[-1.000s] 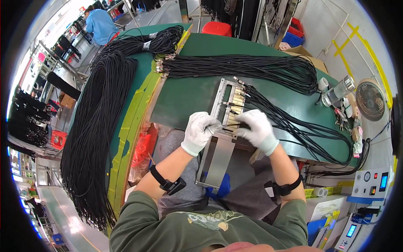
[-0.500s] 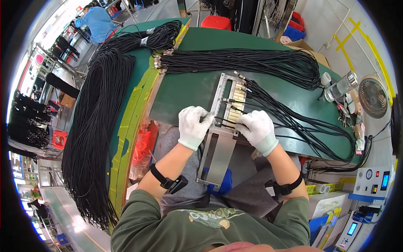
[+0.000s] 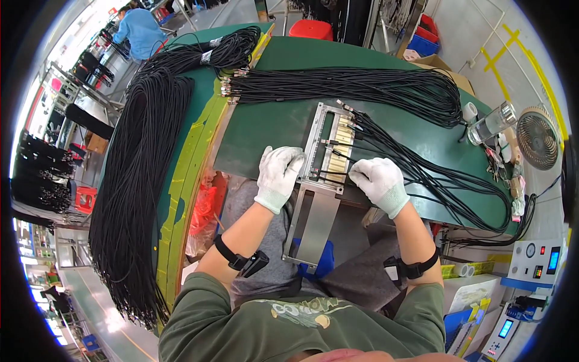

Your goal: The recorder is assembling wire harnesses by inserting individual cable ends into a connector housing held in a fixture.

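Observation:
A metal fixture [image 3: 319, 226] with a row of pale yellow slots extends over the table's near edge. Black cables [image 3: 410, 155] run from the slots off to the right, and several ends lie across the fixture. My left hand [image 3: 278, 176], in a white glove, is beside the fixture's left rail with its fingers curled together; whatever they hold is hidden. Just right of the fixture, my right hand [image 3: 380, 183], also gloved, pinches a black cable near the lowest slots.
Long black cable bundles cover the left table [image 3: 181, 145] and the back of the green table [image 3: 271, 130]. A fan [image 3: 537, 139] and a clear cylinder [image 3: 491, 122] stand at the right. A red stool [image 3: 310, 30] is behind; a person in blue [image 3: 140, 33] sits far left.
My right hand has moved right, away from the fixture. My left hand has drawn slightly back to the left, off the cable ends, and its fingers have curled in.

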Tool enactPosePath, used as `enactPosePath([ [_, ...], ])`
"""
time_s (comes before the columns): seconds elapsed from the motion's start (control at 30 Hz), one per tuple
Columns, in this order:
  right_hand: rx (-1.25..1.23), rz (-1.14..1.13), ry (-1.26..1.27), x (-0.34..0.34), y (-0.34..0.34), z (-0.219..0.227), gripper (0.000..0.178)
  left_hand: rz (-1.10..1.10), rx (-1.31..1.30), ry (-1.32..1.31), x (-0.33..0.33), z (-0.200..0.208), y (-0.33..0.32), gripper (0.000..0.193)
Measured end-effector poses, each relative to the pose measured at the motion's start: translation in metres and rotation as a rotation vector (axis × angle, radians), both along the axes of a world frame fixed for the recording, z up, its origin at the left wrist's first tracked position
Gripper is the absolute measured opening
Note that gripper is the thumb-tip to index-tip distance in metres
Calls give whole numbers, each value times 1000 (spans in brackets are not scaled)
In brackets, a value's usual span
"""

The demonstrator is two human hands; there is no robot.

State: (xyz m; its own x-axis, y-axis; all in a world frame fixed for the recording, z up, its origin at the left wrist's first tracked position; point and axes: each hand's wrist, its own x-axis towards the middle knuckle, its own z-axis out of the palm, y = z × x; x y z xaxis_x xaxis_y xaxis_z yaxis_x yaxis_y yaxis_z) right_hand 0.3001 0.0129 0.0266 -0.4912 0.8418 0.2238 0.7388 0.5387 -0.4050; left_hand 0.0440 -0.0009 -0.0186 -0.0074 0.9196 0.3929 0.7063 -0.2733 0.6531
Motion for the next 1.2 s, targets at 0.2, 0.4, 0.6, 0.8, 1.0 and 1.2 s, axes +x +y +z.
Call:
enactPosePath([
  [0.2,-69,-19,8,-4,1,-10,13,-274,94,184,20,16,-8,28],
  [0.4,226,-160,-77,6,18,-4,15,-335,88,491,27,22,-8,35],
  [0.6,137,-56,-179,7,22,-9,17,-215,136,179,15,11,2,26],
  [0.8,244,69,14,-9,11,-4,17,-153,144,-13,15,3,6,20],
  [1.0,57,183,259,-32,9,-9,18,-289,229,-16,19,18,3,15],
  [1.2,-50,32,272,3,16,-2,14,-91,181,-21,4,11,4,14],
])
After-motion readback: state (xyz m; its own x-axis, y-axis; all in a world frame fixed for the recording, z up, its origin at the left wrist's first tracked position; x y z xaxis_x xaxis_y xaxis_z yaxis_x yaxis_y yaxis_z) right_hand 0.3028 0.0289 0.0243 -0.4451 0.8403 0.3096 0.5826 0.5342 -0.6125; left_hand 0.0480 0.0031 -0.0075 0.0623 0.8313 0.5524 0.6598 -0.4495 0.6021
